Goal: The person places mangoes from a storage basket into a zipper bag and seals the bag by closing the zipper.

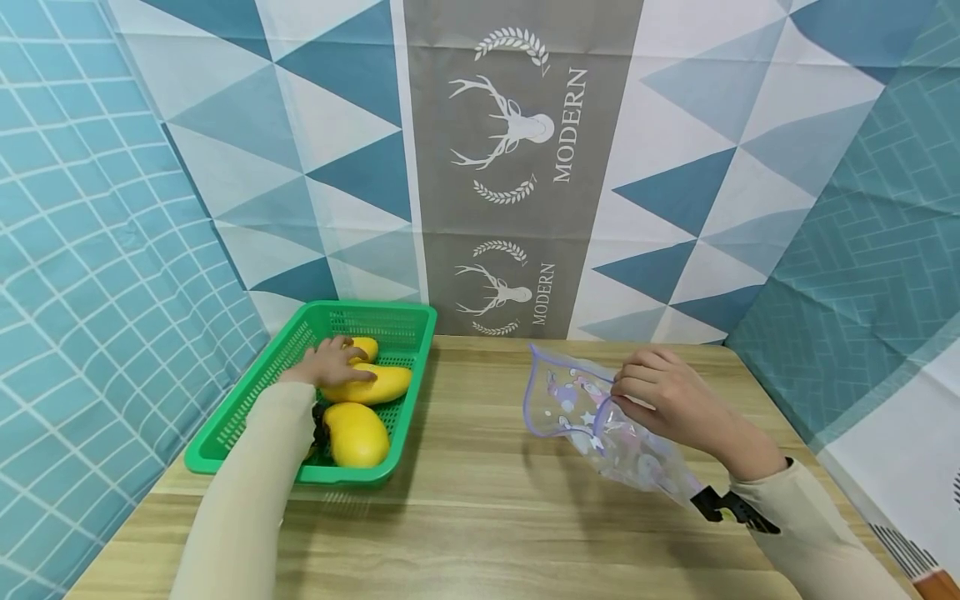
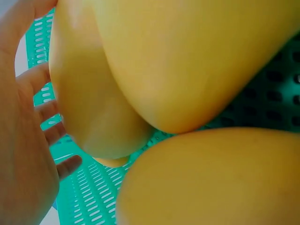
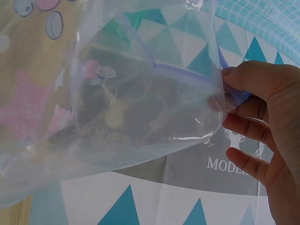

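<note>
My left hand (image 1: pixel 327 364) reaches into a green basket (image 1: pixel 197 454), over the yellow mangoes. Its thumb stretches across the middle mango (image 1: pixel 382 385), and its fingers lie by the far mango (image 1: pixel 366 346). In the left wrist view the spread fingers (image 2: pixel 35 77) reach along a mango (image 2: pixel 89 93), some tips hidden behind it; the little finger stands apart from it. On the right, my right hand (image 1: pixel 667 396) pinches the purple rim of a clear plastic bag (image 1: pixel 637 454) with cartoon prints. The bag's mouth gapes to the left; thumb and forefinger (image 3: pixel 248 77) hold its edge.
A rounder mango (image 1: pixel 358 435) lies in the basket's near part, beside the left cuff. Basket and bag are over a wood-grain table (image 1: pixel 480 500). Patterned cloth (image 1: pixel 517 167) hangs behind it, and tiled-print cloth (image 1: pixel 67 250) rises at the left.
</note>
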{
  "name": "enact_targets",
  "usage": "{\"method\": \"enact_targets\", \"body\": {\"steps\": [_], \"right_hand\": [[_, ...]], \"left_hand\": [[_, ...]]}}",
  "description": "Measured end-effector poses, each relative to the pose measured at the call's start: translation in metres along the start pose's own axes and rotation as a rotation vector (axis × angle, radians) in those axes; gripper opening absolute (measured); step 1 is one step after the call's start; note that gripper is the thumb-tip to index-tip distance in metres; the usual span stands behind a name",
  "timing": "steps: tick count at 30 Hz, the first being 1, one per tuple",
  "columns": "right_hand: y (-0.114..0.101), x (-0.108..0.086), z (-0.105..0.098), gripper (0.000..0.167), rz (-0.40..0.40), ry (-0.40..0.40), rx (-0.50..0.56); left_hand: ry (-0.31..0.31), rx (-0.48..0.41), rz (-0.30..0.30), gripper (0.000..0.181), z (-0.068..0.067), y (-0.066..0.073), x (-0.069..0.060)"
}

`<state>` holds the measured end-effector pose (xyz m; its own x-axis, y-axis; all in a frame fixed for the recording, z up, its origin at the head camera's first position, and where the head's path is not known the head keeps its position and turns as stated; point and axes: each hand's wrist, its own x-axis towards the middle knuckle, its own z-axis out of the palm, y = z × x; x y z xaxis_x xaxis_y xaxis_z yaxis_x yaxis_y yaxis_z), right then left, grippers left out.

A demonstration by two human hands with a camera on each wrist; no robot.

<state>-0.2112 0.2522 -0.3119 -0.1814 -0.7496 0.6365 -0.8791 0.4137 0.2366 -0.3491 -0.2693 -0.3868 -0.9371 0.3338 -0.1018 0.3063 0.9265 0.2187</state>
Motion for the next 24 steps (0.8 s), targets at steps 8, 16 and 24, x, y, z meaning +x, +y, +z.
{"method": "enact_targets", "body": {"steps": [8, 16, 24], "right_hand": [[-0.0013, -0.0002, -0.0016, 0.04, 0.017, -0.018, 0.001], [-0.0015, -0.0003, -0.0008, 0.04, 0.012, -0.012, -0.003], [-0.0008, -0.0024, 0.0001, 0.041, 0.02, -0.029, -0.002]], "left_hand": [[-0.03, 0.025, 0.006, 0.08, 0.0004, 0.0046, -0.0084], [0.001, 0.102, 0.024, 0.08, 0.0055, 0.0023, -0.0064], [0.04, 0.145, 0.044, 0.08, 0.0062, 0.0052, -0.0038]]}}
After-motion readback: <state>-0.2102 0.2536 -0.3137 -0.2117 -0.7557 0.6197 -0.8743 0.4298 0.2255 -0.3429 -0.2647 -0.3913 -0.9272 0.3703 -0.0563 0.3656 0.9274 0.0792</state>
